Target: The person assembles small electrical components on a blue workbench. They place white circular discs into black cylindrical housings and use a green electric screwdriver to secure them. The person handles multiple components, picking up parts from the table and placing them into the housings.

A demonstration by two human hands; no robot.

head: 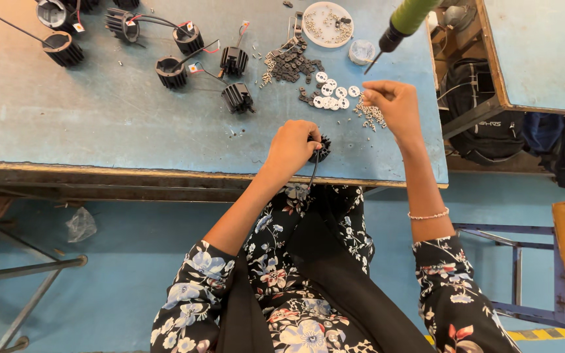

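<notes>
The left hand closes around a black finned housing near the front edge of the blue table, a dark cable hanging from it, while the right hand pinches with narrowed fingers at a small pile of screws; whether it holds 1 cannot be told. About 6 similar finned housings with wires lie further back, so this unit looks mid-assembly, with white discs and black small parts unused. A green-handled screwdriver hangs above.

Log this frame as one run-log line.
left hand: holds black finned housing | right hand: picking at small screws | powered screwdriver: hanging above
</notes>
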